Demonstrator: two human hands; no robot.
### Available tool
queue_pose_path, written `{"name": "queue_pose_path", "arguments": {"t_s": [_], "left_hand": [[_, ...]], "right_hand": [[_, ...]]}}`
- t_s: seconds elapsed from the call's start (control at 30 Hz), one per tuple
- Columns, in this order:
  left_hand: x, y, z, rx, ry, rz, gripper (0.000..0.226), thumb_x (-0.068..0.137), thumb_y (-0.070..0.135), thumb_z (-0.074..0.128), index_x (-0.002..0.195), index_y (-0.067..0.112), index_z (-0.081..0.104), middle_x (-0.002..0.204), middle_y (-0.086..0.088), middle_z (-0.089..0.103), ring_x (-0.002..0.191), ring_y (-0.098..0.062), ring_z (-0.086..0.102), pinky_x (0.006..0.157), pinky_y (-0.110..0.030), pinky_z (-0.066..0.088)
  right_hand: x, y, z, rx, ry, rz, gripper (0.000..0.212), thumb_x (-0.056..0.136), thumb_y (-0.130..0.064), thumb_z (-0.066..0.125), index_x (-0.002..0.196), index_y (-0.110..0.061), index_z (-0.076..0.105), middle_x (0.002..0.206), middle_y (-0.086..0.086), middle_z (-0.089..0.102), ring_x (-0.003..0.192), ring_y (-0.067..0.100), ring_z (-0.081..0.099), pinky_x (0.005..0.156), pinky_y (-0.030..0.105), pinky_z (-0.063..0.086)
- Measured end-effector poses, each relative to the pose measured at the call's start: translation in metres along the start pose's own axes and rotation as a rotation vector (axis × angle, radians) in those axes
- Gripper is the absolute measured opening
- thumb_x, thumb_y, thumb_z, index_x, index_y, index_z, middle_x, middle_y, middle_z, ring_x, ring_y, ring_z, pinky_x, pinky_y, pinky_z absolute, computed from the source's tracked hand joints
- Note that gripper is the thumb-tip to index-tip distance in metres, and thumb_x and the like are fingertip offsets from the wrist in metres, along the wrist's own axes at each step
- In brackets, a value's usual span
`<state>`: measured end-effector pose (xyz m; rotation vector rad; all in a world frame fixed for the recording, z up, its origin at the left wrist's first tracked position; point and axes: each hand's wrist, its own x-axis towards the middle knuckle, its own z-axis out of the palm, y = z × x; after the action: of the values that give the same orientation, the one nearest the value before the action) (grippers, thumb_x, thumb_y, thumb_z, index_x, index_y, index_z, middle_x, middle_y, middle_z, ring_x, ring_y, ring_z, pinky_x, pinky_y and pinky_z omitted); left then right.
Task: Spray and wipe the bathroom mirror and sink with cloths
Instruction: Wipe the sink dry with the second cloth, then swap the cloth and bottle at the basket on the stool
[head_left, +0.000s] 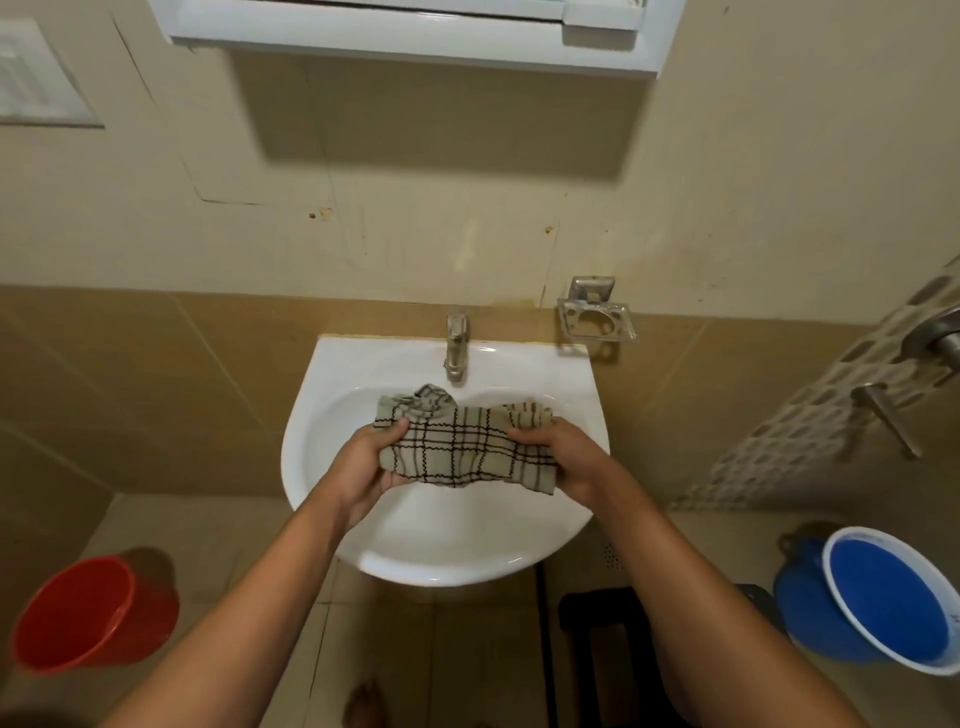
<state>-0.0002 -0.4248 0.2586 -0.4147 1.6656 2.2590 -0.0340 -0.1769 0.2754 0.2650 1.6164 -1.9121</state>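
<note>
Beige tiled wall behind white sink (322, 457); tap (456, 345) at its back edge; left hand (363, 462) and right hand (563, 457) each grip an end of checked cloth (467, 447), bunched above the basin; no legible writing; red bucket (88, 613) on floor left, blue bucket (883, 603) right.

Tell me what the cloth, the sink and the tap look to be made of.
Cloth: soft woven fabric, probably cotton; it bunches and folds between the left hand and right hand.
Sink: glossy white, likely glazed ceramic; bright highlights on its rim.
Tap: metal, dull silver sheen.
</note>
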Motion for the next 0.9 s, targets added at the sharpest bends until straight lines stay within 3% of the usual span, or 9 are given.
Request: {"name": "queue_pose_path", "arguments": {"t_s": [0.2, 0.37, 0.43, 0.57, 0.67, 0.8, 0.9], "left_hand": [[0.0, -0.013, 0.014, -0.152, -0.004, -0.138, 0.035, 0.096, 0.019, 0.047, 0.123, 0.0, 0.06, 0.12, -0.02, 0.066, 0.111, -0.035, 0.064, 0.09, -0.05, 0.054], [0.007, -0.026, 0.041, -0.137, -0.008, -0.211, 0.034, 0.092, 0.018, 0.049, 0.119, 0.001, 0.062, 0.115, -0.019, 0.069, 0.09, -0.028, 0.07, 0.078, -0.042, 0.059], [0.011, -0.032, 0.054, -0.147, -0.062, -0.23, 0.038, 0.092, 0.021, 0.048, 0.122, 0.003, 0.06, 0.115, -0.019, 0.068, 0.093, -0.03, 0.069, 0.081, -0.045, 0.057], [0.025, -0.045, 0.086, -0.138, -0.246, -0.333, 0.048, 0.091, 0.039, 0.051, 0.127, 0.009, 0.061, 0.127, -0.019, 0.062, 0.119, -0.038, 0.057, 0.103, -0.058, 0.042], [0.035, -0.051, 0.113, -0.138, -0.336, -0.423, 0.047, 0.09, 0.041, 0.053, 0.125, 0.01, 0.063, 0.125, -0.017, 0.064, 0.118, -0.036, 0.059, 0.099, -0.054, 0.046], [0.038, -0.06, 0.149, -0.172, -0.427, -0.479, 0.041, 0.091, 0.027, 0.054, 0.125, 0.006, 0.062, 0.124, -0.017, 0.064, 0.102, -0.03, 0.068, 0.086, -0.044, 0.056], [0.04, -0.07, 0.172, -0.204, -0.525, -0.518, 0.043, 0.093, 0.023, 0.048, 0.131, 0.005, 0.056, 0.129, -0.018, 0.062, 0.11, -0.03, 0.063, 0.087, -0.043, 0.056]], "right_hand": [[-0.017, 0.0, -0.029, -0.112, 0.074, -0.05, 0.027, 0.091, -0.003, 0.062, 0.117, -0.002, 0.066, 0.111, 0.016, 0.072, 0.104, 0.031, 0.069, 0.092, 0.045, 0.056], [-0.045, 0.017, -0.048, -0.029, 0.209, -0.135, 0.027, 0.091, -0.009, 0.062, 0.117, -0.003, 0.065, 0.107, 0.015, 0.074, 0.103, 0.032, 0.069, 0.09, 0.047, 0.056], [-0.06, 0.015, -0.058, 0.013, 0.248, -0.158, 0.026, 0.087, -0.006, 0.064, 0.113, -0.002, 0.066, 0.106, 0.019, 0.073, 0.101, 0.036, 0.069, 0.089, 0.05, 0.056], [-0.091, -0.001, -0.075, 0.006, 0.29, -0.229, 0.023, 0.08, 0.004, 0.064, 0.098, -0.009, 0.068, 0.092, 0.015, 0.075, 0.09, 0.035, 0.07, 0.085, 0.051, 0.056], [-0.116, -0.013, -0.085, -0.004, 0.342, -0.262, 0.023, 0.08, 0.003, 0.066, 0.094, -0.015, 0.07, 0.088, 0.009, 0.075, 0.086, 0.029, 0.071, 0.08, 0.044, 0.059], [-0.15, -0.024, -0.097, 0.036, 0.433, -0.306, 0.011, 0.088, -0.007, 0.067, 0.098, -0.01, 0.071, 0.093, 0.012, 0.076, 0.088, 0.027, 0.072, 0.076, 0.036, 0.06], [-0.172, -0.03, -0.105, -0.015, 0.509, -0.349, 0.018, 0.092, -0.006, 0.062, 0.109, -0.001, 0.067, 0.096, 0.015, 0.074, 0.084, 0.025, 0.072, 0.075, 0.035, 0.061]]}}
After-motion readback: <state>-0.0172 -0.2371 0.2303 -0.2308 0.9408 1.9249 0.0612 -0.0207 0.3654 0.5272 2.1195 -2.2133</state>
